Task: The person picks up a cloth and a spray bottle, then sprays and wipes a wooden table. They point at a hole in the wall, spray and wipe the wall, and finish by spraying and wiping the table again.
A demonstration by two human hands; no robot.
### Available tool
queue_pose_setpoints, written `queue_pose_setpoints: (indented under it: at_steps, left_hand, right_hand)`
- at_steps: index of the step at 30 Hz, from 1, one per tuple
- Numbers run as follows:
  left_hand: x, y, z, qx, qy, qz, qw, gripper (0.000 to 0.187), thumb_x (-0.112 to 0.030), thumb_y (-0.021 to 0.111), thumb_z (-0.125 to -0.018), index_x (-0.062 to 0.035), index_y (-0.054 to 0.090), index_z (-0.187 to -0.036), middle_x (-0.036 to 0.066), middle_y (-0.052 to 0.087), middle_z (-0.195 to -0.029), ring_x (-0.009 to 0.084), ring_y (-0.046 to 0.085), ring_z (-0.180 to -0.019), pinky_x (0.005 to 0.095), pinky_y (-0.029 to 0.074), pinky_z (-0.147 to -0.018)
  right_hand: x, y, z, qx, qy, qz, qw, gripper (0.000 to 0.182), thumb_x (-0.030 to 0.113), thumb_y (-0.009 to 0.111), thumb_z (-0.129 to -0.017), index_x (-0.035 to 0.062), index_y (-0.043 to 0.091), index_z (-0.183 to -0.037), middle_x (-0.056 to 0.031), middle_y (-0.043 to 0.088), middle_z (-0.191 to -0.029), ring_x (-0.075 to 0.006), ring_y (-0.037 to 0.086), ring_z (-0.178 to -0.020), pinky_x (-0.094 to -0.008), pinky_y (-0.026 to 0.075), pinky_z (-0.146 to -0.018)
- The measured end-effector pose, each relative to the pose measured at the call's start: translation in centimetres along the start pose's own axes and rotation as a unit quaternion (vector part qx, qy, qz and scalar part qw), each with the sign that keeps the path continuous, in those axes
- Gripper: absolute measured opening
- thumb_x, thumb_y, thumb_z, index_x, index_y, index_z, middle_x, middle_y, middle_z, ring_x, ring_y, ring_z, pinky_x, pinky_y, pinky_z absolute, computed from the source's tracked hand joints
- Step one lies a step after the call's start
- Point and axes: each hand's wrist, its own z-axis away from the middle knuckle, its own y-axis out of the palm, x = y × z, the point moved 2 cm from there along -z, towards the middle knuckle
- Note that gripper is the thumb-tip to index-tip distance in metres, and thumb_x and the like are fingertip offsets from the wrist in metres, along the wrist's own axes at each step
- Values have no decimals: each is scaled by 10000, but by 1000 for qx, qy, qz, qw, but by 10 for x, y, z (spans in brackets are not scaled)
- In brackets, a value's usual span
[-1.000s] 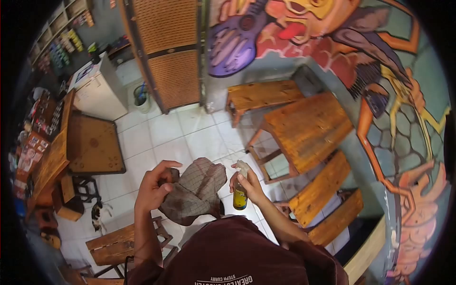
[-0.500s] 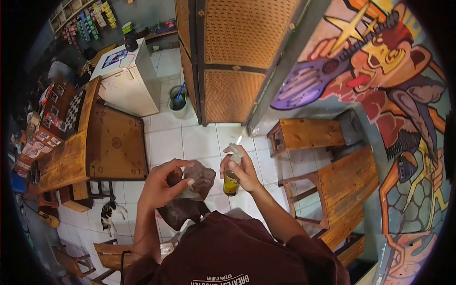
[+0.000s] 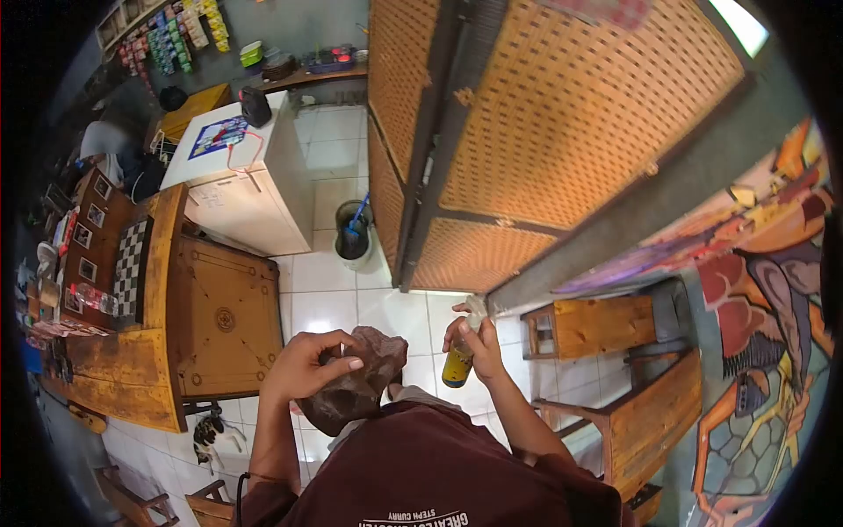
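Note:
My left hand is closed on a crumpled brown cloth-like thing, with thumb and fingers pinching its upper part. The rest of it bunches and hangs down in front of my shirt; its exact kind cannot be told. In my right hand is a small spray bottle, with a pale translucent top and yellow-green liquid inside. My fingers wrap around its upper half, and it tilts slightly. The two hands are apart, both held in front of my body over the tiled floor.
A tall woven folding screen stands ahead. To the left are a carrom board, a wooden counter, a white fridge, a bucket and a cat. Wooden tables and a bench line the painted wall.
My view has turned right and moved closer to the folding screen. The right hand with the spray bottle sits further right and lower; the left hand still grips the brown thing.

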Motion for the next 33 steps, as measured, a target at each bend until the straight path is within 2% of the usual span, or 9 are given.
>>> queue_pose_setpoints:
  at_steps: [3,4,7,11,15,17,21,27,33]
  left_hand:
    - [-4,-50,-21,-51,-47,-22,997,238,-261,725,-836,-74,698,-980,61,595,-640,149,547,-574,286,442,-573]
    - [9,-60,-26,-79,-10,11,997,218,-244,713,-844,-64,695,-965,55,614,-662,129,559,-598,278,443,-580]
    - [28,-104,-43,-135,-43,50,989,200,-224,701,-852,-51,688,-952,48,623,-674,113,557,-614,274,442,-591]
    - [57,-159,-73,-156,-82,56,983,192,-192,689,-838,-70,676,-986,46,610,-682,112,554,-639,278,440,-607]
    - [101,-216,-113,-149,-79,-24,985,269,-156,703,-779,-121,664,-1043,40,578,-675,129,551,-641,286,437,-602]
    - [113,-248,-143,-120,-88,-81,985,366,-130,710,-727,-163,650,-1086,40,544,-672,157,546,-637,298,438,-602]
    - [128,-300,-204,-101,-63,-78,990,380,-125,713,-723,-166,642,-1095,39,533,-687,182,538,-629,322,446,-611]
    - [138,-348,-296,-67,-33,-99,992,397,-141,733,-716,-129,620,-1096,67,539,-671,198,557,-620,336,455,-613]
    - [179,-429,-356,-287,-178,-198,920,599,-213,774,-718,-133,534,-1261,101,602,-685,259,616,-631,392,468,-592]
  right_hand:
    - [-5,30,-73,51,26,-18,998,373,213,588,-954,33,439,-1245,-90,601,-827,-173,608,-725,-325,508,-688]
    - [-3,42,-96,74,33,-14,997,375,205,601,-948,39,442,-1244,-85,599,-834,-166,607,-737,-322,508,-695]
    - [7,74,-168,126,37,-9,991,392,180,632,-931,41,449,-1248,-69,591,-848,-152,602,-763,-317,510,-708]
    - [-1,107,-248,143,-10,10,990,387,169,624,-932,34,455,-1253,-61,587,-843,-148,600,-757,-313,513,-704]
    - [-20,133,-296,89,-13,-8,996,378,155,623,-930,33,462,-1249,-61,593,-841,-137,602,-749,-304,518,-704]
    - [-19,146,-314,47,8,24,999,420,198,615,-934,9,427,-1259,-90,608,-811,-175,613,-742,-335,516,-704]
    - [-12,159,-348,55,-17,55,997,409,153,625,-925,1,433,-1252,-89,607,-830,-160,617,-731,-312,516,-692]
    - [-12,154,-399,-32,-15,77,996,393,106,620,-921,-6,436,-1250,-79,603,-850,-148,622,-735,-300,518,-701]
    - [-30,130,-465,-59,6,85,995,381,100,669,-895,5,473,-1208,-40,580,-879,-110,596,-741,-264,501,-676]
